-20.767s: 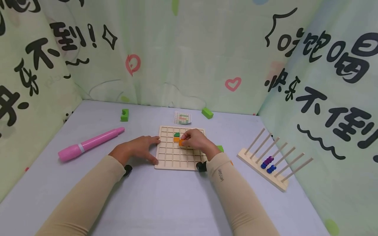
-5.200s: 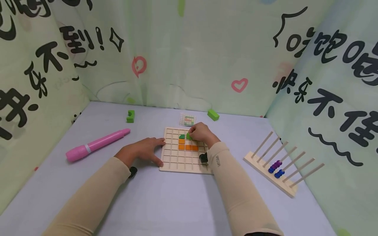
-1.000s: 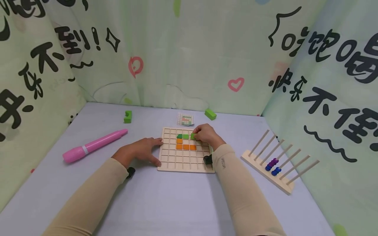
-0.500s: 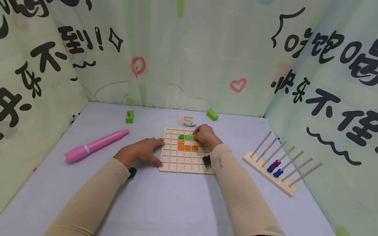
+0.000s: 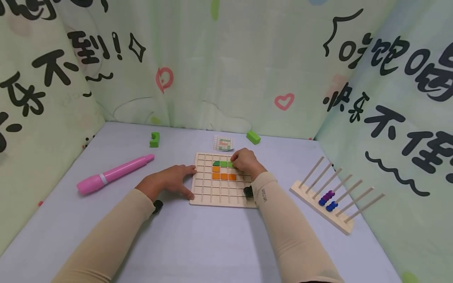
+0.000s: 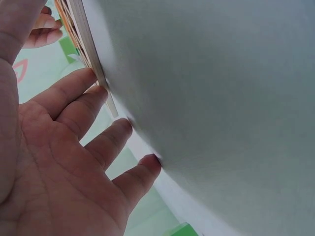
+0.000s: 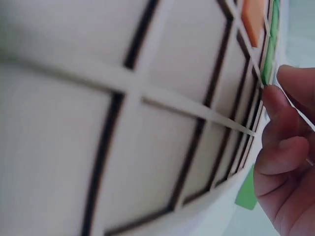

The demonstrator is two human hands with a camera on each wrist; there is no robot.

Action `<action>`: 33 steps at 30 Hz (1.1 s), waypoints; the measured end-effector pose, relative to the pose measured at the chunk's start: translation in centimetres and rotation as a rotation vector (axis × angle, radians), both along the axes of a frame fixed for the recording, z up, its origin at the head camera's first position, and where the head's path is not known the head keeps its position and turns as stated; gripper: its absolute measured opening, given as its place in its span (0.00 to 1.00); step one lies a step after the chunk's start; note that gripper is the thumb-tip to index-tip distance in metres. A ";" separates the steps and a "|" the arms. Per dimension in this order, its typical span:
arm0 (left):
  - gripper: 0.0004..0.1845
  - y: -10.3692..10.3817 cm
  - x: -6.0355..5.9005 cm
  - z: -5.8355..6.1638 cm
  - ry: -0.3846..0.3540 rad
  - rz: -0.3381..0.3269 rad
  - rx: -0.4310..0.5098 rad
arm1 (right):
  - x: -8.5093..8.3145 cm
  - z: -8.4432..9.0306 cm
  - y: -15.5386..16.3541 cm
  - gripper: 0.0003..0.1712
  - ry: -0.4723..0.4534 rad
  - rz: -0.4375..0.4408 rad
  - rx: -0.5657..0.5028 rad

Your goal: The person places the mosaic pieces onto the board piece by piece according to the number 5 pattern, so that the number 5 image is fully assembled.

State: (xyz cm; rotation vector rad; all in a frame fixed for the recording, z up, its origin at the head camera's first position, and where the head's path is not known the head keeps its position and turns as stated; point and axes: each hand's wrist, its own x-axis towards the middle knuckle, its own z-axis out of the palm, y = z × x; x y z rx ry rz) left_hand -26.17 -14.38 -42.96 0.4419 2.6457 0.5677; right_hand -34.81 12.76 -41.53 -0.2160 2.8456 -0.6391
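The right hand (image 5: 245, 162), fingers curled, pinches a light green tile (image 5: 230, 164) between thumb and forefinger; the tile sits at the right end of a short green row on the wooden grid board (image 5: 223, 194). That row runs left to right, parallel to the board's far edge and near it, with a dark green tile (image 5: 216, 163) at its left end. Within the board's cells below it, orange tiles (image 5: 223, 177) form an L. The left hand (image 5: 170, 179) is spread, thumb and fingers straightened, touching the board's left edge. The board lies well inside the bench (image 5: 198, 243), whose surface stretches from the board's near edge toward the person. Just beyond the board's far edge lies a printed grid card (image 5: 223, 143); a green block (image 5: 253, 137) is beyond the board to the right, a notched green block (image 5: 155, 142) beyond it to the left. Left of the board, a pink pen-shaped tube (image 5: 118, 173) slants, its narrow end pointing away and rightward. Well to the board's right, a wooden peg stand (image 5: 315, 203) runs from far left to near right, with purple beads (image 5: 328, 195) and blue beads (image 5: 331, 206) on its pegs.
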 end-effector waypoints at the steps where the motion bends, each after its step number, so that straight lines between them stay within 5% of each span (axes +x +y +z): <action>1: 0.56 0.0 0.0 0.1 -0.001 0.002 -0.003 | 0.1 0.1 0.1 0.12 -0.007 0.002 -0.009; 16: 0.57 0.2 0.1 0.1 -0.020 0.013 -0.012 | 2.4 0.6 4.9 0.13 -0.096 -0.063 -0.146; 33: 0.57 0.3 0.4 0.2 -0.016 0.012 0.009 | 4.8 -0.1 10.8 0.14 -0.118 -0.073 -0.095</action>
